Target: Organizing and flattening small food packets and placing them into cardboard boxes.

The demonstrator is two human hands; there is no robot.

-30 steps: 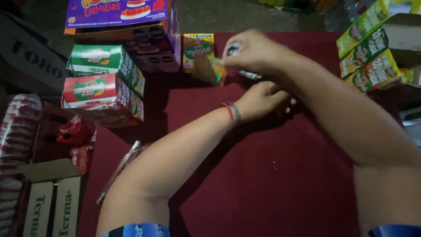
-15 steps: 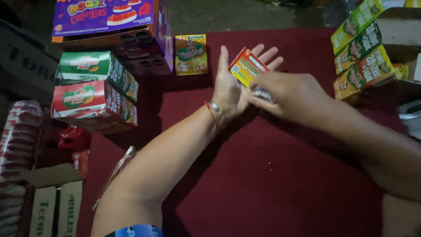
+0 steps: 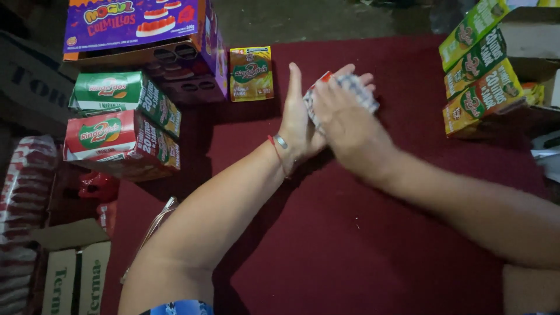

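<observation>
A sachet stack (image 3: 344, 87) is clamped between left hand (image 3: 300, 122), fingers straight, and right hand (image 3: 344, 125), fingers curled. Open cloth (image 3: 326, 245) is bordered by boxes (image 3: 125, 131) leftward.

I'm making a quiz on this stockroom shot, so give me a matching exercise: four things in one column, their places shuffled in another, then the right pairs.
Things:
1. purple box
2. red box
3. yellow sachet
4. small packets

Places:
A. between the left hand and right hand
B. top left, on a stack
C. flat on the maroon cloth, left of the hands
D. under the green box

Pairs: 1-B, 2-D, 3-C, 4-A
</observation>
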